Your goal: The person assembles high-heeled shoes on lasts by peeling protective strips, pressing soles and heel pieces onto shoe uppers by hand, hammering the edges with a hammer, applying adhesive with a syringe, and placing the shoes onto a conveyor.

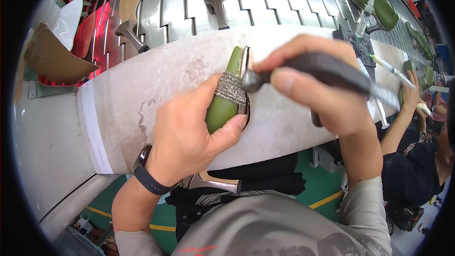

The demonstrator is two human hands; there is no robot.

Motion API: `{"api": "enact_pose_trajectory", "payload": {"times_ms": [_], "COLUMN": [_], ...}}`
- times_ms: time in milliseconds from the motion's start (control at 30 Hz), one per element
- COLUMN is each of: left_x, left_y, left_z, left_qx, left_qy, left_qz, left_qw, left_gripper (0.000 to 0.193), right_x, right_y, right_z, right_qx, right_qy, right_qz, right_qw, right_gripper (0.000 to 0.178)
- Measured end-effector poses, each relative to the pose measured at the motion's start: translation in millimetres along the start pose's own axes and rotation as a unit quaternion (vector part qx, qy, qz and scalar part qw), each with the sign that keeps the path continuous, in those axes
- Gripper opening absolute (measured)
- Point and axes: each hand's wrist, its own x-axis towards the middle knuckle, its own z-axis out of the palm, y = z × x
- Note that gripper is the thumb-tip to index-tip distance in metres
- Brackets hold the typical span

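A green shoe (pixel 222 114) with a glittering strap (pixel 231 87) lies over the pale worktop, its sole side turned to the right. My left hand (pixel 185 125) is closed round it, thumb against the lower edge. In my right hand (pixel 332 97) is a dark-handled, hammer-like tool (pixel 327 68), blurred by motion. Its rounded metal head (pixel 251 82) is at the shoe's right edge beside the strap; whether they touch I cannot tell. Below the worktop, near my left wrist, another heeled shoe (pixel 220 183) with a tan insole rests against dark cloth.
Beyond the pale worktop (pixel 123 95) runs a slatted metal conveyor (pixel 275 4) carrying heeled shoes (pixel 128 9). A syringe (pixel 367 9) and a green shoe (pixel 384 12) are at the far right. A co-worker's arm (pixel 403 109) reaches in there. A brown curved piece (pixel 57 57) stands at left.
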Motion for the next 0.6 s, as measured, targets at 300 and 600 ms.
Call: {"api": "enact_pose_trajectory", "payload": {"times_ms": [300, 600], "left_x": [-1, -7], "left_y": [-5, -5], "left_z": [-11, -11], "left_qx": [0.015, 0.011], "left_qy": [-0.033, -0.014], "left_qz": [0.02, 0.006], "left_qw": [0.999, 1.0], "left_gripper": [0.058, 0.061], "right_x": [-9, 39], "right_y": [-14, 14], "right_z": [16, 6], "right_qx": [0.038, 0.038], "right_qy": [0.032, 0.094], "right_qz": [0.106, 0.041], "right_qw": [0.993, 0.994], "right_gripper": [0.029, 0.03]}}
